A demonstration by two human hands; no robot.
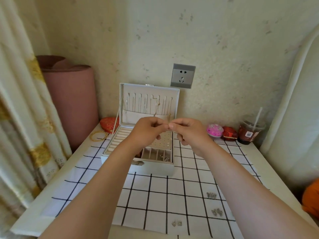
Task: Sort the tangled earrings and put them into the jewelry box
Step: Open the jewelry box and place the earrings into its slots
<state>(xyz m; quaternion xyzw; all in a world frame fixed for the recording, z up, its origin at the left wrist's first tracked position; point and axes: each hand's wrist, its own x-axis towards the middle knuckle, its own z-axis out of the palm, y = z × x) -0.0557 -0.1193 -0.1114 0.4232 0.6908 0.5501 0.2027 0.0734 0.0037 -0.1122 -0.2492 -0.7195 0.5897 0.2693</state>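
A white jewelry box (156, 167) stands open at the back of the table, its lid (175, 94) upright with several chains hanging inside. My left hand (148, 130) and my right hand (187, 129) meet above the box, fingertips pinched together on something too small to make out. Several small earrings lie in the box's front right compartments (165, 158). Three earring pairs sit on the checked cloth at the lower right: one pair (211, 195), another (217, 212), and a square pair (177, 223).
A white cloth with black grid lines (155, 204) covers the table. Gold bangles (98, 135) and a red heart box (109, 124) lie left of the jewelry box. A pink container (214, 129), a red box (229, 133) and a drink cup with a straw (250, 131) stand at the back right.
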